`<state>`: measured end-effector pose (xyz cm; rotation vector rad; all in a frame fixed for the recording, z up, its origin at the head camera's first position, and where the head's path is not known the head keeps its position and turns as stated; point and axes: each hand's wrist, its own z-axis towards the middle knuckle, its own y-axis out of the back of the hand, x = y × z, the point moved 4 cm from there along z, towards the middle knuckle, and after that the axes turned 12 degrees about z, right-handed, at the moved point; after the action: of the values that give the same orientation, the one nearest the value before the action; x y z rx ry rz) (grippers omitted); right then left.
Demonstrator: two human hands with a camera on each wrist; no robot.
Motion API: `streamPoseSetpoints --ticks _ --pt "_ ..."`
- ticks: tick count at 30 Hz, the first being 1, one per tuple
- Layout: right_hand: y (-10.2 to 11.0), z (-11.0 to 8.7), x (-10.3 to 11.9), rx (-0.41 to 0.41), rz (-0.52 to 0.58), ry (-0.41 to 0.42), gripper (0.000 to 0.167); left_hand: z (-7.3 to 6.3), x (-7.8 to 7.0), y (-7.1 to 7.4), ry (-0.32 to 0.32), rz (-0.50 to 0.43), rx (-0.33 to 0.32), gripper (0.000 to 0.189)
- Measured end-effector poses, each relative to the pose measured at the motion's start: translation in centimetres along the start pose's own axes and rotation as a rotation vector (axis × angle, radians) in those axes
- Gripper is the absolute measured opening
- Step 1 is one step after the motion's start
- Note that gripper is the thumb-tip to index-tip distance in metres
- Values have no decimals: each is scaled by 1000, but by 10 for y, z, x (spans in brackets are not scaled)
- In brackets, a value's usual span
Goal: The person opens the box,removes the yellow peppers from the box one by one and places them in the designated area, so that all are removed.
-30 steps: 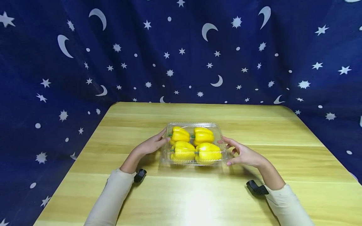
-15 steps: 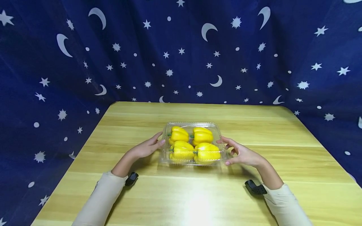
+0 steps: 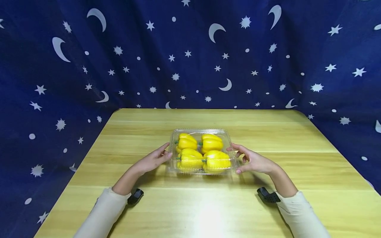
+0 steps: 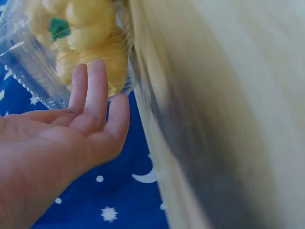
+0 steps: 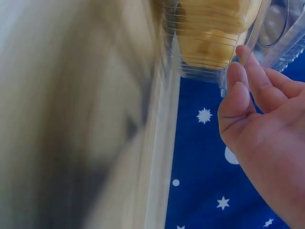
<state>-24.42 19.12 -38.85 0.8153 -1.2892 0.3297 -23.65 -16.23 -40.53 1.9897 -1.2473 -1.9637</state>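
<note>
A transparent hinged plastic clamshell box (image 3: 201,130) stands closed on the wooden table, with several yellow bell peppers (image 3: 189,159) inside. Their green stems point left. My left hand (image 3: 152,161) is at the box's left side, its fingers extended and relaxed and its fingertips right at the wall. In the left wrist view the palm shows, with nothing held in it. At the box's right side, my right hand (image 3: 256,161) has loosely bent fingers, the index fingertip touching the lid's edge and the thumb lower, near the front right corner. The right wrist view shows the fingertips (image 5: 244,51) against the clear rim.
The light wooden table (image 3: 166,211) extends around the box, glare on its front part. A dark blue curtain (image 3: 143,36) with white moons and stars hangs behind and at the sides. Black wrist cameras (image 3: 135,197) sit at both beige sleeves (image 3: 102,211).
My left hand has drawn back leftward from the box's left side, its fingertips no longer over the lid. My right hand and the box have stayed nearly in place; the head view has shifted slightly.
</note>
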Motion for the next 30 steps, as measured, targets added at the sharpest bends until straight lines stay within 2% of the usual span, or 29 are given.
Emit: streamPoseSetpoints --ticks 3,7,10,15,19,22,27,30 --pt "0 1 0 1 7 4 86 -4 1 2 -29 -90 15 72" --pt "-1 0 -1 9 32 4 85 -10 1 2 -67 -301 100 74" --pt "-2 0 -3 15 48 2 85 -12 1 2 -88 -380 147 77" --pt "-1 0 -4 10 35 12 85 -12 1 2 -99 -364 166 85" --pt "0 1 -4 16 41 8 85 -15 1 1 -100 -302 223 100" --pt "0 0 -4 17 39 6 85 -17 -1 -1 -95 -215 248 103" --pt "0 0 -3 15 25 16 85 -14 -4 -5 -67 -122 219 93" --pt "0 1 -2 16 19 26 85 -12 -6 -7 -55 -163 209 83"
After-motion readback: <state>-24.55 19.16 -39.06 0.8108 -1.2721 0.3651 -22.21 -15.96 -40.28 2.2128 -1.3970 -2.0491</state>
